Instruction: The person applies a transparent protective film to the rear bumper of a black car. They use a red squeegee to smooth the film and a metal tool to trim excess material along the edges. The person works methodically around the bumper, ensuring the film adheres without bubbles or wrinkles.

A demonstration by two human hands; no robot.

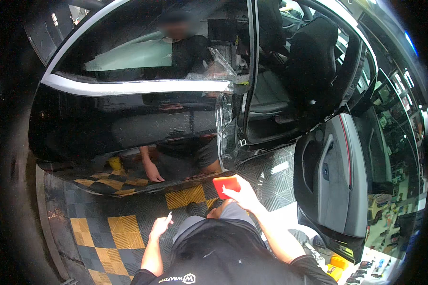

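- The right hand (242, 194) has its grip closed around a flat red card (226, 186), with fingers pressed on its face.
- The card is in front of the person, just below the lower end of the clear film (223, 124) in the view; contact between them cannot be told.
- The left hand (160, 228) is lower and well apart from the right, its grip pinched on a slim pale piece (170, 215), too small to identify.
- The film hangs crumpled down the right edge of a glossy black car door (128, 121), beneath a bright trim strip (143, 87).
- The black door mirrors the person, with an arm and checkered tiles visible in its shine.
- To the right, another door (335, 175) stands open, its grey inner panel facing the opening, where a dark seat (313, 52) shows.
- Below lies a floor (125, 232) of dark and yellow tiles.
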